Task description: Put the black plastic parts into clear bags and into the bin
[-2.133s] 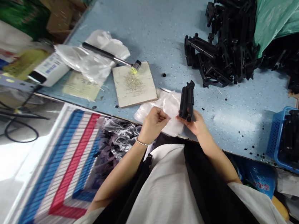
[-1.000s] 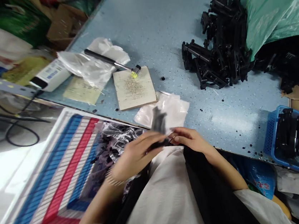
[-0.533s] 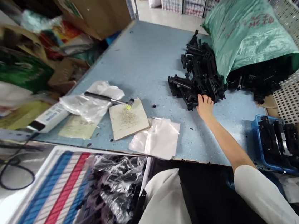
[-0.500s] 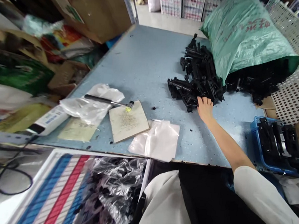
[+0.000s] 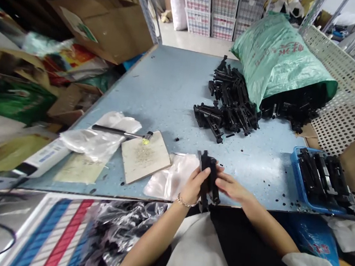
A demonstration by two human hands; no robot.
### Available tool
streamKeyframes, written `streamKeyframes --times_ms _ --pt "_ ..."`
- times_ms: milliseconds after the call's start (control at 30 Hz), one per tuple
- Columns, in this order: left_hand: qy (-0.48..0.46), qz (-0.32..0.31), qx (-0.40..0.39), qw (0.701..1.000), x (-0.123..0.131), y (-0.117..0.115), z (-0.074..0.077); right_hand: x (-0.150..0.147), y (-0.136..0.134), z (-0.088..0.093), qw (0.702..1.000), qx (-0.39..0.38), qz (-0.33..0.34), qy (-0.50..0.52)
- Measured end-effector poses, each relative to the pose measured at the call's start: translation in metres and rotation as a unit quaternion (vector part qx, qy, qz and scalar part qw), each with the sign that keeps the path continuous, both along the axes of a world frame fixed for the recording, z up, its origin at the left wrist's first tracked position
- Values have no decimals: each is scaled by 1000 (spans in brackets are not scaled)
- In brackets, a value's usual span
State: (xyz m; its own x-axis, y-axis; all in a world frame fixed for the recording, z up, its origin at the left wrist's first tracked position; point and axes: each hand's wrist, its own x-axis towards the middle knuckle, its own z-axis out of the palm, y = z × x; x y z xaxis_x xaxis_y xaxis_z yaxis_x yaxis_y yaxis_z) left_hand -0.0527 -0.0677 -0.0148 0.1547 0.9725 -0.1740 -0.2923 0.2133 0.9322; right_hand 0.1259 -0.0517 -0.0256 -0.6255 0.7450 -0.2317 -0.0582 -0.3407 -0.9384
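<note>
Above the table's front edge, long black plastic parts (image 5: 208,170) stand roughly upright between my two hands. My left hand (image 5: 193,185), with a chain bracelet at its wrist, is closed on them from the left, thumb across the front. From the right, my right hand (image 5: 232,186) grips them with its fingers, some of which are hidden behind. A pile of similar black parts (image 5: 229,100) lies farther back. Beside my left hand are flat clear plastic bags (image 5: 175,177). To their left, a hammer (image 5: 118,132) rests with its head on a square pale board (image 5: 144,159).
A green woven sack (image 5: 278,59) spills black parts at the back right. Near the right edge stands a blue basket (image 5: 300,181) of black parts beside a perforated panel (image 5: 344,100). Below the table at left is a striped crate (image 5: 66,231) with bagged items. Small black bits dot the tabletop (image 5: 166,85).
My right hand has come back from the pile toward the front edge with black parts. My left hand has entered the view and holds them too. The camera view has shifted slightly.
</note>
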Motion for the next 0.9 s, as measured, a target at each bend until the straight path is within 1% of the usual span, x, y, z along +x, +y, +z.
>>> streamKeyframes --times_ms 33,67,100,167,200,233,267,300,333,367,433,467,500,533,567,667,700,733,767,800,833,867,900 --pt "12 20 -17 1000 14 5 2 9 1 6 996 64 -8 -58" --pt "40 38 -24 998 25 7 3 19 4 13 981 144 -30 -130" --pt "76 49 -20 996 32 6 3 29 9 18 950 231 -63 -202" --pt "132 41 3 990 41 3 -1 45 19 24 859 389 -134 -305" --pt "141 26 17 990 45 0 -4 49 25 24 815 453 -154 -328" --pt "141 16 33 989 47 -2 -6 50 30 22 781 503 -160 -334" --pt "139 10 49 989 50 -4 -8 49 34 19 760 538 -156 -328" --pt "144 12 67 987 53 -5 -10 46 38 14 756 554 -152 -314" --pt "160 21 84 983 55 -5 -12 42 41 9 767 547 -155 -296" --pt "183 35 99 977 57 -3 -14 38 43 4 793 519 -162 -275" --pt "229 59 121 964 57 3 -16 32 42 -5 854 425 -175 -243" --pt "238 67 121 961 56 7 -16 30 39 -8 873 385 -177 -239" --pt "235 73 113 963 55 12 -15 30 35 -11 878 373 -171 -246" --pt "220 80 94 968 53 16 -14 30 29 -14 868 394 -156 -260" --pt "194 88 65 975 51 21 -12 32 23 -17 842 442 -133 -278" --pt "98 103 -48 989 48 34 -4 35 3 -29 722 615 -69 -309" --pt "70 102 -80 989 46 38 -3 36 -2 -33 692 650 -56 -309" --pt "47 98 -105 988 45 42 -4 37 -4 -34 675 668 -47 -310" --pt "33 97 -123 987 43 46 -7 37 -4 -34 670 671 -35 -315" --pt "28 103 -135 985 41 50 -12 38 1 -32 677 662 -17 -322" --pt "31 113 -141 983 41 53 -20 38 9 -28 694 641 7 -329" --pt "42 120 -139 982 42 55 -28 37 22 -22 718 608 26 -337" --pt "59 123 -129 982 45 55 -37 35 38 -16 744 570 29 -348"
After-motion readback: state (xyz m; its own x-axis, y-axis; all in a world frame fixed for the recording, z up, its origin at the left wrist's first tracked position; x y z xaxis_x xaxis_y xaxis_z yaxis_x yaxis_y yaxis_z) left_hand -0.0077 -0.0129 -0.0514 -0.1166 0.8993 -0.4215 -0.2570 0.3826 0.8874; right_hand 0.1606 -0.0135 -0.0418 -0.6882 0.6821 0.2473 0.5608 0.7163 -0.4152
